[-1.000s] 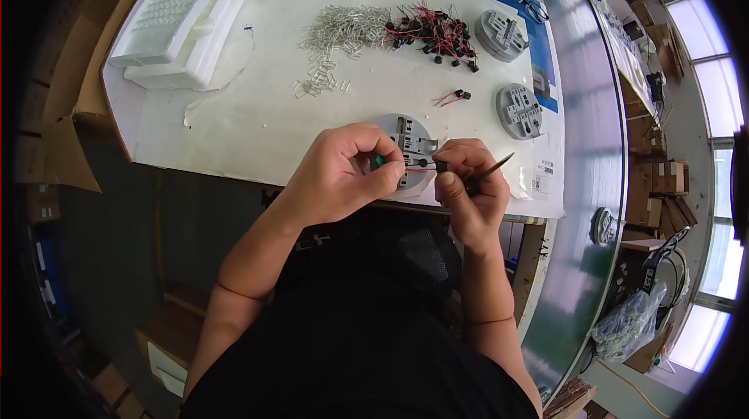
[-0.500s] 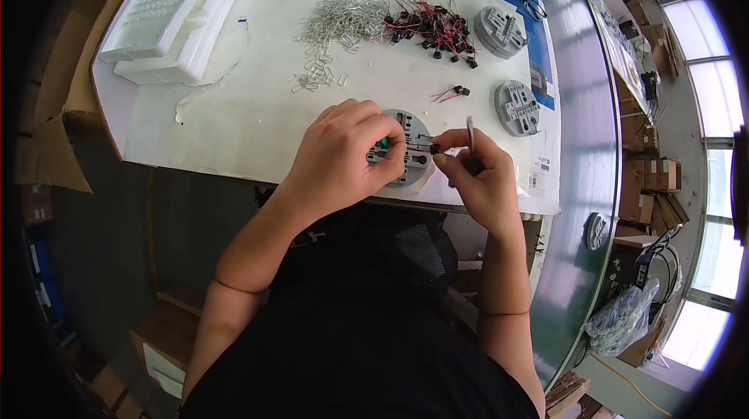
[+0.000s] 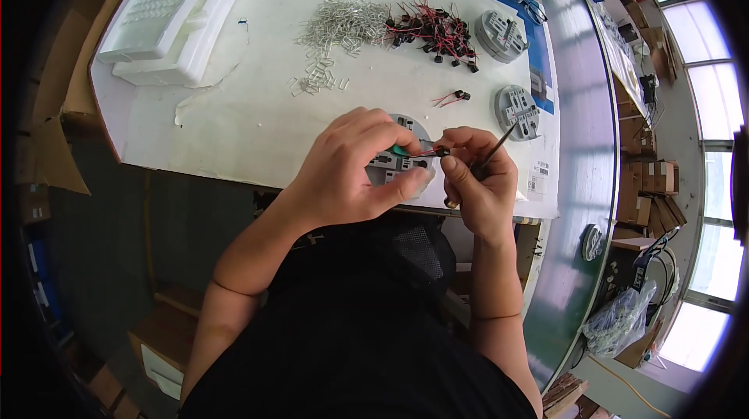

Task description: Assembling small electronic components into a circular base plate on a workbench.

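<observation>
A round grey fixture [image 3: 411, 121] with slots and black inserts lies near the table's front edge, partly hidden under my left hand [image 3: 351, 165]. That hand is open, its thumb and index finger apart around a small green piece [image 3: 399, 150] on the fixture. My right hand [image 3: 482, 185] pinches a small black part with red and black wires [image 3: 442, 151] at the fixture's right side. The wires run left toward the green piece. A slim pointed metal tool [image 3: 501, 144] also lies in the right hand, its tip pointing up and right.
Beyond the hands lie a pile of clear U-shaped pieces [image 3: 343, 25] and a heap of black wired parts [image 3: 437, 33]. Two more wired parts [image 3: 462, 95] sit closer. Round grey fixtures [image 3: 501, 35] [image 3: 516, 111] stand at right. White foam trays [image 3: 168, 13] are at left.
My left thumb and index finger have parted from their pinch. The metal tool in my right hand has swung from upright to slanting right. The black wired part has shifted slightly right.
</observation>
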Demonstrator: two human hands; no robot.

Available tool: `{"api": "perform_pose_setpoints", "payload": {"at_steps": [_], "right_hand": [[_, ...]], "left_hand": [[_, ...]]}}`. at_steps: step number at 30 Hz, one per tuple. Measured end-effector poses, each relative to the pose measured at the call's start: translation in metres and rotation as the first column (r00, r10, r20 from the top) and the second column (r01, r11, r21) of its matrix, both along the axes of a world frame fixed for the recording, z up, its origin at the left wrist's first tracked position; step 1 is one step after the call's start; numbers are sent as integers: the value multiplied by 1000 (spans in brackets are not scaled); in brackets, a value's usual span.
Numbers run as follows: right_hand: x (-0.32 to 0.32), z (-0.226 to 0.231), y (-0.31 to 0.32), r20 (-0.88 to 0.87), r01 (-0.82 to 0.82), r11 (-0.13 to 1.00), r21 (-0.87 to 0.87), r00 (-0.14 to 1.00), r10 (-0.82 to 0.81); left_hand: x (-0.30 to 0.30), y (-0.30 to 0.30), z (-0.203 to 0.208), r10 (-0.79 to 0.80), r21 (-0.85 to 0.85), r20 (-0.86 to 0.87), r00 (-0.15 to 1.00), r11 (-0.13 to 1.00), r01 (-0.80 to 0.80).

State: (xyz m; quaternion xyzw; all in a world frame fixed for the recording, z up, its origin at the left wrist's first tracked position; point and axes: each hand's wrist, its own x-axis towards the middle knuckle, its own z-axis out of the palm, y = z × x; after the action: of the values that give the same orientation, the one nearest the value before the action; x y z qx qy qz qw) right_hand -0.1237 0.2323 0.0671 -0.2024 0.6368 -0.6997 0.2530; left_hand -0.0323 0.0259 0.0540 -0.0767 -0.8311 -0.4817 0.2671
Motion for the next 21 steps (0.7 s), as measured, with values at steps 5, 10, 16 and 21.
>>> {"api": "perform_pose_setpoints", "payload": {"at_steps": [5,10,16,21], "right_hand": [[5,-3,-3,-244,-7,999,-45,970,-4],[7,-7,-1,-112,-42,984,-172,993,23],[8,-10,1,-87,11,984,-176,996,-27],[-3,-2,4,-507,73,955,288,857,87]], "left_hand": [[-6,6,-5,-184,384,105,977,914,131],[-5,10,-1,-224,513,153,963,851,117],[-5,-1,6,-227,460,188,956,880,119],[3,-13,-8,-34,49,267,963,999,22]]}}
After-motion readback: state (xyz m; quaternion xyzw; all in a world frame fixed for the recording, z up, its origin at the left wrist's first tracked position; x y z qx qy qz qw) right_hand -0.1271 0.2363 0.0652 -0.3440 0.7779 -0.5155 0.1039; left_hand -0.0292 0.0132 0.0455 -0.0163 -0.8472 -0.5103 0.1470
